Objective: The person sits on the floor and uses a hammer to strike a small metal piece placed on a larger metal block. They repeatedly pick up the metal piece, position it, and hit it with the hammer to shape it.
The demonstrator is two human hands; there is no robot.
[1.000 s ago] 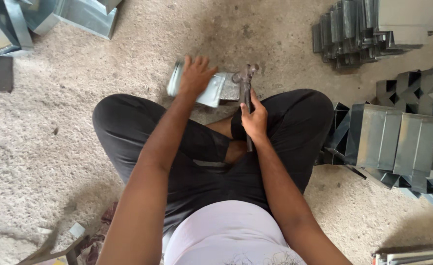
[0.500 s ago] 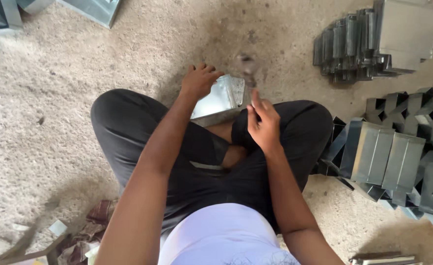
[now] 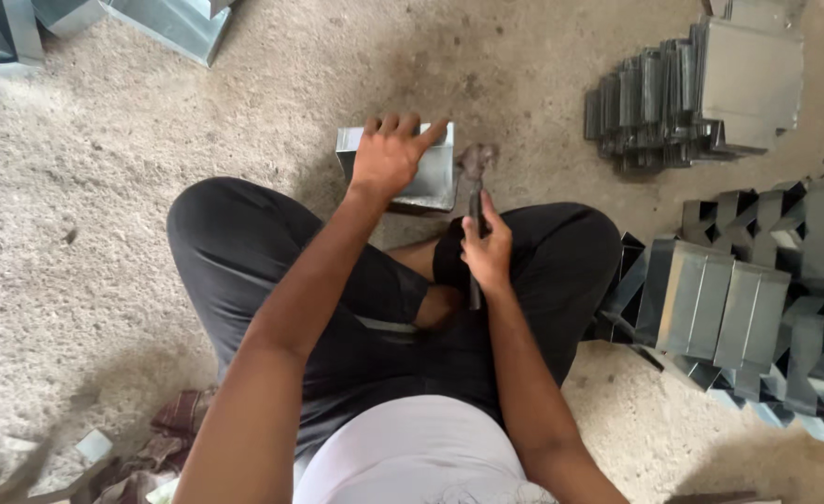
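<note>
On the rough grey concrete floor (image 3: 151,140), just past the person's crossed legs, lies a small bent piece of shiny grey sheet metal (image 3: 435,177). Left hand (image 3: 389,159) lies flat on top of it, fingers spread apart. Right hand (image 3: 487,252) is wrapped tight around a dark metal hammer (image 3: 474,201) — its head sits just beside the piece's right edge. Stacks of folded grey metal pieces (image 3: 739,299) sit off to the right.
</note>
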